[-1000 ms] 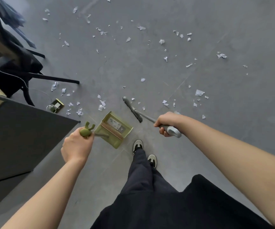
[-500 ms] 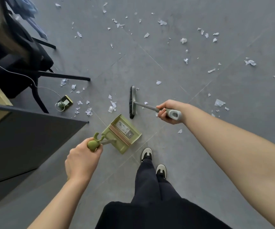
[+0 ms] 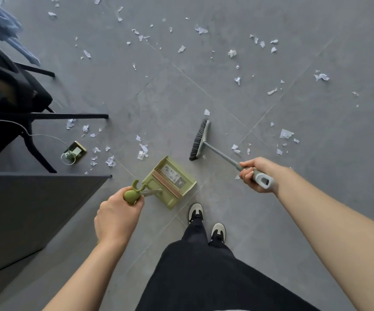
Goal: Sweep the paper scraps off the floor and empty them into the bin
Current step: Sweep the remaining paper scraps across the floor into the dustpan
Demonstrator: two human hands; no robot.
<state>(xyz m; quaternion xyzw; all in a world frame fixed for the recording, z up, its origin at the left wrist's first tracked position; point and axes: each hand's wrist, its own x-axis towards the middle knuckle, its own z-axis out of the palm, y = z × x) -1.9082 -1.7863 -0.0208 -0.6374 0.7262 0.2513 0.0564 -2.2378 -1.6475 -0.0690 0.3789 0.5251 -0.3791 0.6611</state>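
My left hand (image 3: 117, 215) grips the green handle of a green dustpan (image 3: 170, 182), which stands on the grey floor in front of my feet. My right hand (image 3: 253, 173) grips the grey handle of a broom (image 3: 199, 140). Its black bristle head rests on the floor to the right of and beyond the dustpan. White paper scraps (image 3: 143, 151) lie scattered over the floor, several just left of the pan, others near the broom and far ahead. No bin is in view.
A dark cabinet (image 3: 24, 212) stands at the left. A black chair (image 3: 20, 108) with legs on the floor is beyond it. A small green device with a cable (image 3: 75, 151) lies on the floor near the chair. My shoes (image 3: 206, 221) are below the pan.
The broom head has swung to the right and away from the dustpan, and my right hand moved right with it. The dustpan and my left hand stayed about in place.
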